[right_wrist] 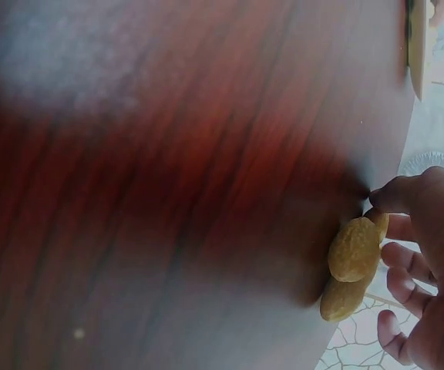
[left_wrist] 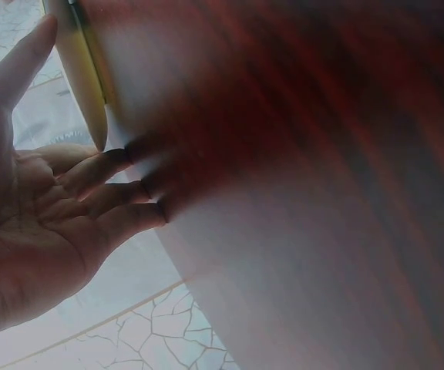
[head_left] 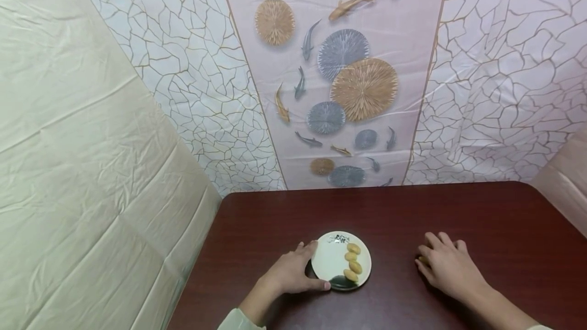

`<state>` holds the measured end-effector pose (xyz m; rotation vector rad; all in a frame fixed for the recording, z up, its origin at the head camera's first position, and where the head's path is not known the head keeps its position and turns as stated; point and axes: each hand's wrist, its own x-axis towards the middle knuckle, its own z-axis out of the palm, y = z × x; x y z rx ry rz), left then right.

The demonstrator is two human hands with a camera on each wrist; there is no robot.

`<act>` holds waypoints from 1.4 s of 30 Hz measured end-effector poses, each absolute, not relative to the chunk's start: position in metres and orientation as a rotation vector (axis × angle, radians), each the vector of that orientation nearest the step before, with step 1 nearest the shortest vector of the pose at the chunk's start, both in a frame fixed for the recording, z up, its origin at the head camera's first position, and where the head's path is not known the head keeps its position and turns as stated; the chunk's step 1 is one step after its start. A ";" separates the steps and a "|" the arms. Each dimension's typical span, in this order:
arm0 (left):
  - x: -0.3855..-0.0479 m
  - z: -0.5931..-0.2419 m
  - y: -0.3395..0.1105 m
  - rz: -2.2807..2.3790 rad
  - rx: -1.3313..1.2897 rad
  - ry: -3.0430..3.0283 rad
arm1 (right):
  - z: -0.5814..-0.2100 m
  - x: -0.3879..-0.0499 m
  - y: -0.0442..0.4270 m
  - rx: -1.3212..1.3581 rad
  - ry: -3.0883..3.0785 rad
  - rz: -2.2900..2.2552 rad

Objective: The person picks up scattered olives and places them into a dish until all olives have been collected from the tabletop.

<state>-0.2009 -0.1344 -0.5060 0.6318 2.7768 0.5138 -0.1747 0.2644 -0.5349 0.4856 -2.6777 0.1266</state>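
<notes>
A round white plate (head_left: 327,264) with a dark floral print and a dark patch near its front rim lies on the table. Several small yellow-brown oval pieces (head_left: 355,267) sit in a row on its right half. My left hand (head_left: 293,270) holds the plate's left rim between thumb and fingers; its fingers and the plate's edge (left_wrist: 91,77) show in the left wrist view. Off to the right, my right hand (head_left: 449,266) is low over the table, thumb and fingers about more oval pieces (right_wrist: 354,249). These overlap in the right wrist view, and the fingers partly hide them.
The dark red-brown table (head_left: 390,208) reaches back to a hanging cloth (head_left: 293,152) printed with fish and round leaves. A pale padded fabric wall (head_left: 105,167) rises along the left side, and another pale panel (head_left: 566,177) borders the right.
</notes>
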 end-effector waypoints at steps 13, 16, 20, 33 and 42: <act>-0.201 -0.506 -0.134 0.507 0.638 2.772 | -0.532 -0.171 0.266 0.477 -2.740 0.110; -0.200 -0.505 -0.134 0.511 0.634 2.766 | -0.531 -0.171 0.265 0.489 -2.729 0.094; -0.200 -0.505 -0.134 0.510 0.632 2.761 | -0.531 -0.171 0.262 0.507 -2.693 0.089; -0.202 -0.506 -0.134 0.516 0.624 2.764 | -0.531 -0.176 0.252 0.626 -2.455 0.134; -0.201 -0.505 -0.134 0.516 0.610 2.764 | -0.527 -0.176 0.237 0.675 -2.417 0.169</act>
